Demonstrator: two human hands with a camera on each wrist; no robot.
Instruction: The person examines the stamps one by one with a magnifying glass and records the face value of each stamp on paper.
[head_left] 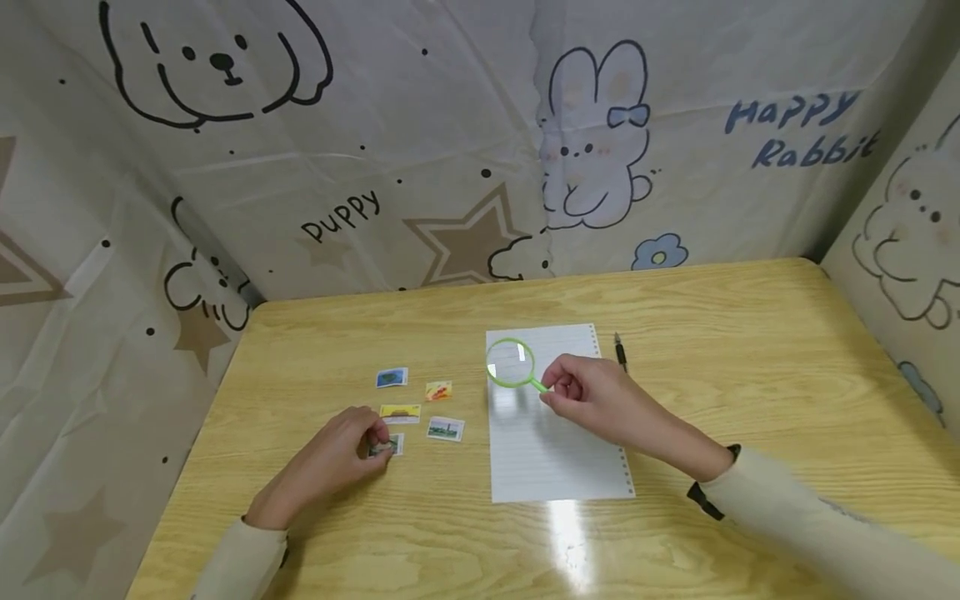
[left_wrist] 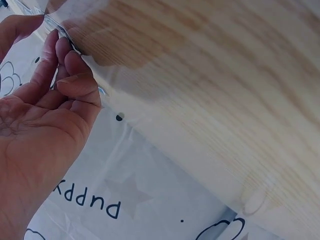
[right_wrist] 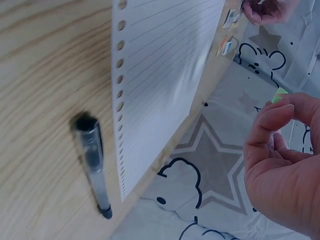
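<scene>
Judging from how things lie, the work looks to be at an early stage: the magnifying glass point(head_left: 517, 367) is already off the tabletop point(head_left: 750, 375) and one stamp is being handled, but the lens is over none of the stamps, the lined sheet point(head_left: 555, 467) shows no writing that can be made out, and the pen point(head_left: 620, 354) lies untouched just beyond the right hand point(head_left: 588, 392). That hand's thumb and curled fingers pinch the end of the green handle, the lens reaching out to the hand's left, raised above the sheet. The left hand point(head_left: 341, 450) bends down to the tabletop, thumb and fingertips nearly together and seemingly clamped on the near stamp point(head_left: 396, 444), partly hidden beneath them. Just past its fingertips is the yellow stamp point(head_left: 401, 413), with the blue stamp point(head_left: 392, 377) farther out; the orange stamp point(head_left: 438, 391) and the green-and-white stamp point(head_left: 446, 429) lie to its right, between the two hands.
</scene>
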